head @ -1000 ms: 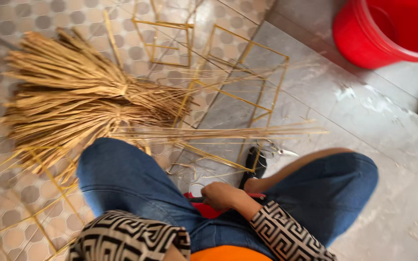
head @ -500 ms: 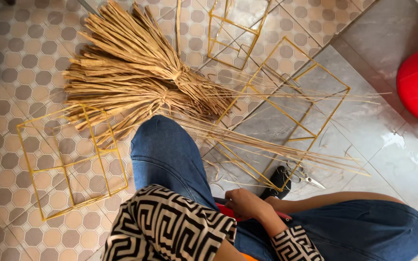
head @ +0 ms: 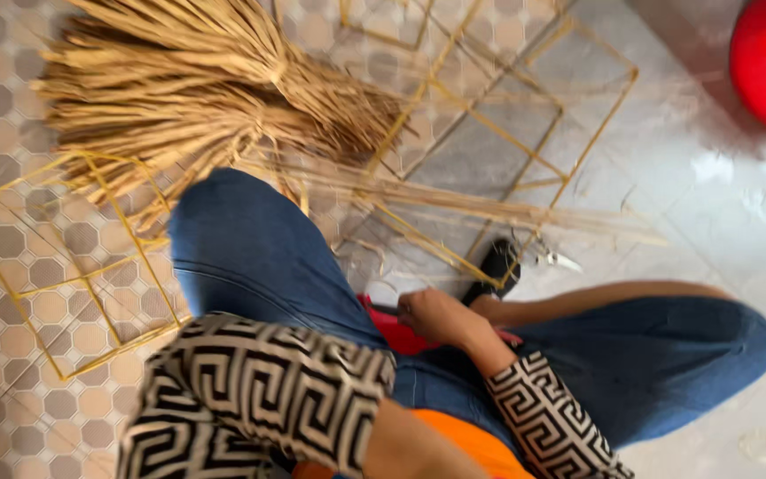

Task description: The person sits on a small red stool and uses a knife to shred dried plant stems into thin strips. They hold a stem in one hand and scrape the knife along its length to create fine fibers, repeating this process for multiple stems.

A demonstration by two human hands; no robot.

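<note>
Tiled floor (head: 19,53) — straw bundle (head: 197,80), yellow frames (head: 64,257)

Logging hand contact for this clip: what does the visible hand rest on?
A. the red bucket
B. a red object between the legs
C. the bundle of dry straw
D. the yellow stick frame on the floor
B: the right hand sits on the red object between the knees, apart from the straw bundle.
</note>
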